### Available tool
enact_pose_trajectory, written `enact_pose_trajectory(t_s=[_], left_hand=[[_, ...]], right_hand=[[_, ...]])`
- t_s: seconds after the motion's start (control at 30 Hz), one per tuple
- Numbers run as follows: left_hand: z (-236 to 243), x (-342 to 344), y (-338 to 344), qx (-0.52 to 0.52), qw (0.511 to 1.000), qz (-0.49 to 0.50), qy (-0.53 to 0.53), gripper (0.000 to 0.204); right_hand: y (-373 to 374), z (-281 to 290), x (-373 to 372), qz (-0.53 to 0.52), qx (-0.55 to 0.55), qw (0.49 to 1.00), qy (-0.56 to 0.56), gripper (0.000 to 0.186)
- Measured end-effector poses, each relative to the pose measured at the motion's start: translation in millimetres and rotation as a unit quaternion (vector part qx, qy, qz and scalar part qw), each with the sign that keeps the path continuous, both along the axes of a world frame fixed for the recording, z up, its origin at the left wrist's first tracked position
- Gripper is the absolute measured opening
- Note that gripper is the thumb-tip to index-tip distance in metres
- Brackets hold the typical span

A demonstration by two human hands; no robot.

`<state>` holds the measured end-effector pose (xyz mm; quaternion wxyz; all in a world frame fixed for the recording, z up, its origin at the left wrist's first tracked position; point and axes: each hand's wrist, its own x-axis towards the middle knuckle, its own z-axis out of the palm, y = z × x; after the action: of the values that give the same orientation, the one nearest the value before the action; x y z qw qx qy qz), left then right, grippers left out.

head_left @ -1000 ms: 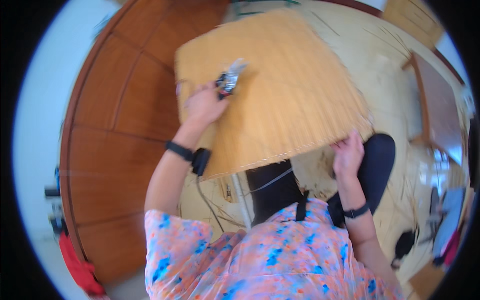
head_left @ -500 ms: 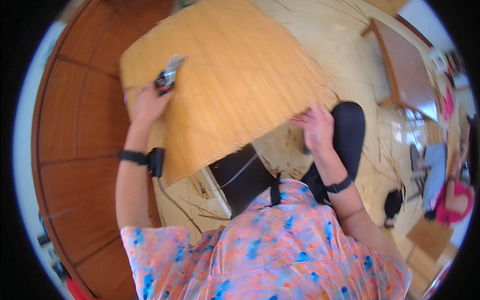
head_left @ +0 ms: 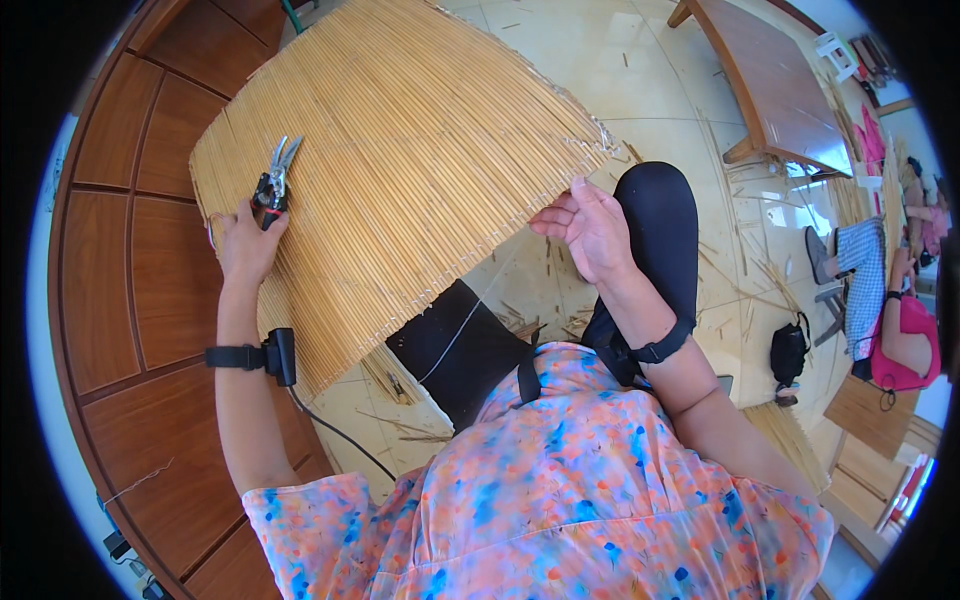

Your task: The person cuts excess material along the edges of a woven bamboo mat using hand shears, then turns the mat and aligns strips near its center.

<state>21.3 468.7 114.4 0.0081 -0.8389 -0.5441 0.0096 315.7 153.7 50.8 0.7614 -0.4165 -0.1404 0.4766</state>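
Observation:
A large mat of thin yellow-brown reed or bamboo strips is tilted up in front of me, its stitched near edge running above my lap. My left hand is closed around the handles of pruning shears at the mat's left edge. The shears' metal blades are apart and point away from me over the mat's surface. At the near right corner, my right hand grips the mat's edge between thumb and curled fingers. The fingertips behind the mat are partly hidden.
Brown wooden cabinet doors stand close on my left. Cut strips are scattered over the tiled floor. A low wooden table is at the far right. Another person in pink sits at the right, near a black bag.
The whole scene has shifted left and slightly up in view, and it is sharper. Both hands have moved with the mat, the left still on the shears and the right still at the corner.

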Motion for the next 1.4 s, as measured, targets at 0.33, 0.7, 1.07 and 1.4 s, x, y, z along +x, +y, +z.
enact_pose_trajectory(t_s=[0.33, 0.7, 1.07, 1.4], left_hand=[[2.3, 2.5, -0.5, 0.03, 0.999, -0.02, 0.022, 0.066], [6.6, 6.4, -4.9, 0.017, 1.0, -0.015, -0.004, 0.065], [31.7, 7.2, -27.2, -0.002, 0.999, -0.005, -0.041, 0.06], [25.9, -5.0, -41.5, -0.025, 0.999, 0.016, -0.017, 0.067]], right_hand=[[2.0, 19.5, 2.3, -0.001, -0.076, 0.997, 0.029, 0.035], [4.9, 21.0, 12.1, 0.029, -0.081, 0.996, 0.018, 0.033], [8.4, 15.9, 6.0, 0.016, -0.107, 0.994, -0.007, 0.031], [-0.2, 12.2, 16.8, 0.084, -0.042, 0.995, 0.01, 0.027]])
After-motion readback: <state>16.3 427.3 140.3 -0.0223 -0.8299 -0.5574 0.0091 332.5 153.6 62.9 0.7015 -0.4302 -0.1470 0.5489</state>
